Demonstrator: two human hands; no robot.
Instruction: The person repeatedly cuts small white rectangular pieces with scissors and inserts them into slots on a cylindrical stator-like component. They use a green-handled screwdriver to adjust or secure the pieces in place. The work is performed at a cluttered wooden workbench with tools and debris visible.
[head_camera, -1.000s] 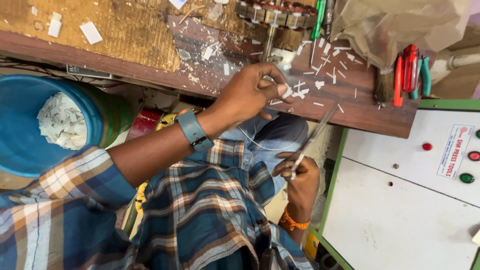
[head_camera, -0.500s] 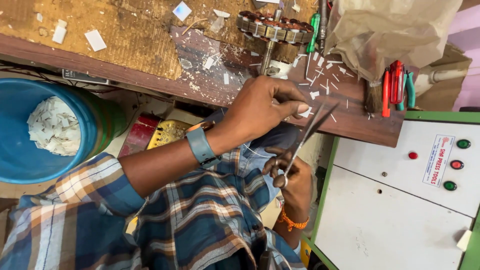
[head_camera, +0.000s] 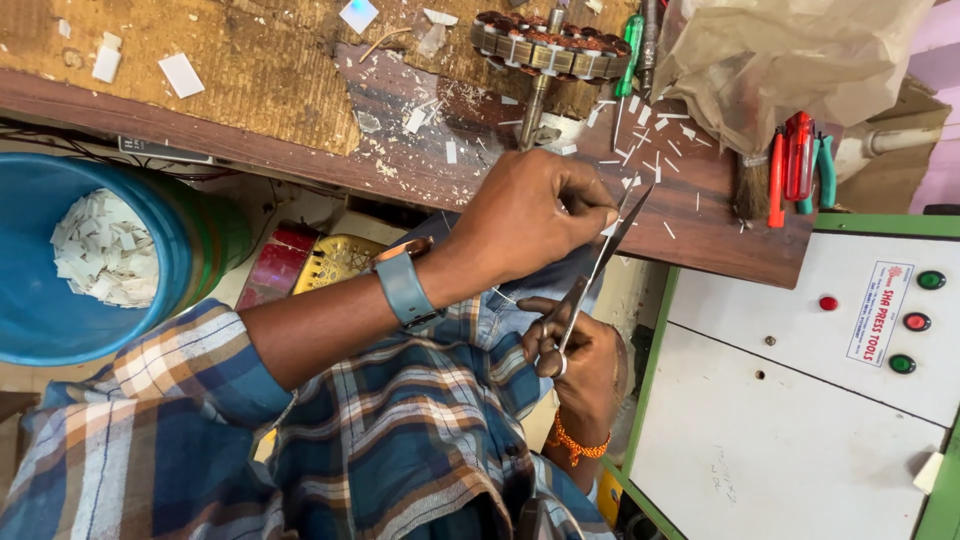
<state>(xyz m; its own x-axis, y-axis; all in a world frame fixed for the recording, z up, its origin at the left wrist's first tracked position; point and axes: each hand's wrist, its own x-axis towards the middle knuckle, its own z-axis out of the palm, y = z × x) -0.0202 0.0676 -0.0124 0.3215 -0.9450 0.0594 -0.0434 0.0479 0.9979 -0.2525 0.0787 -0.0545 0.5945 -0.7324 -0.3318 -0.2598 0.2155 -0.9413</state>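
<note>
My left hand (head_camera: 530, 215), with a grey-blue watch on its wrist, pinches a small white paper strip (head_camera: 610, 229) at its fingertips, just off the wooden bench edge (head_camera: 420, 180). Below it, my right hand (head_camera: 580, 355), wearing an orange thread bracelet, grips a pair of scissors (head_camera: 598, 265). The blades point up and meet the strip at my left fingertips. A wound motor stator with copper coils (head_camera: 550, 48) stands on its shaft on the bench above my hands.
White paper offcuts litter the bench. A blue bucket (head_camera: 60, 300) at the left holds more scraps. Red and green handled tools (head_camera: 797, 160) and a brush lie beside a crumpled plastic bag (head_camera: 800, 50). A white and green machine cabinet (head_camera: 780, 430) with buttons stands at the right.
Both hands have shifted right and upward in view. The scissors have risen from beside my lap until their blades reach the strip at my left fingertips.
</note>
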